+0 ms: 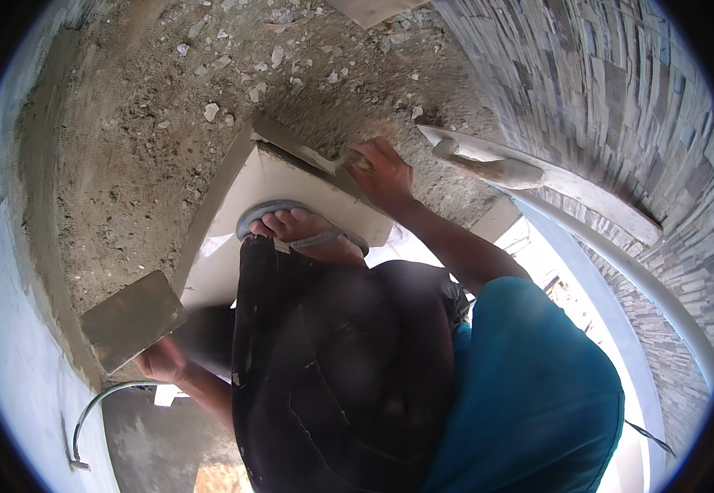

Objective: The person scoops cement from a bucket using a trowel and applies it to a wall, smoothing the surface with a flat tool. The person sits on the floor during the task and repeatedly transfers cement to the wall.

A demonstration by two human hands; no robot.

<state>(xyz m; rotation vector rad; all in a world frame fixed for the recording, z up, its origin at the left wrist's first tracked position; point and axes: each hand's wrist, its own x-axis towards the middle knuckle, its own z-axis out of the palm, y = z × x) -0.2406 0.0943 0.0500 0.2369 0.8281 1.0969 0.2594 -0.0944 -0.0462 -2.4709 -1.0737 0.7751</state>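
Note:
My right hand (386, 174) is closed round the handle of a trowel (312, 159), whose narrow blade lies along the far edge of a smooth, light-coloured slab (234, 197). On that slab rests my foot in a grey flip-flop (250, 215). At the lower left, my left hand (162, 359) grips a flat, rectangular, grey-brown board (133, 320) from its near side; the grip itself is partly hidden beneath it. A strip of wet-looking grey mortar (219, 197) runs down the slab's left edge.
Rough dirt with stone chips (152, 123) spreads beyond the slab. To the right, a long float with a handle (497, 168) leans near a stone-patterned wall (587, 90), above a pale pipe (636, 275). A bent hose (94, 403) juts from the pale left wall (4, 271).

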